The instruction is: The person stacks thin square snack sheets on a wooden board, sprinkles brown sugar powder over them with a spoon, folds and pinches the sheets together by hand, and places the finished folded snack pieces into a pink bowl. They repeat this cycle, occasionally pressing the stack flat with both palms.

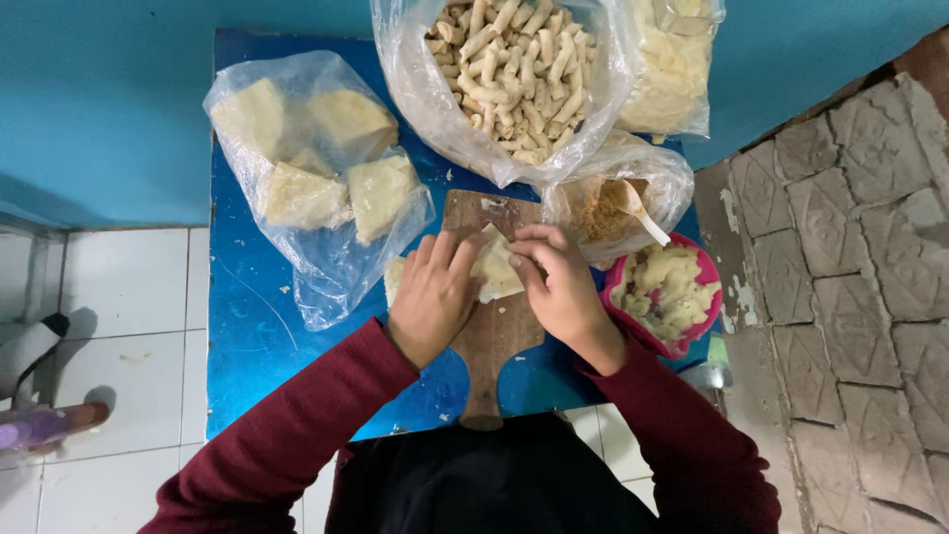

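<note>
While you worked at the wooden cutting board, both of your hands were down on 1 pale dough wrapper lying flat near the board's far end. Your left hand lay over the wrapper's left edge, fingers curled loosely onto it and pressing rather than gripping. Your right hand pinched the wrapper's upper right corner between thumb and forefinger, the other fingers bent. The wrapper sat directly between the 2 hands, its longer side running toward the wall and away from you; neither hand was clearly nearer, as both touched it. Just right of your right hand stood a pink bowl of pale filling. Beyond the board lay a clear bag of finished rolls, a smaller bag of brown crumbs with a white spoon in it, and, to the left, a bag of pale blocks, all on the blue table
</note>
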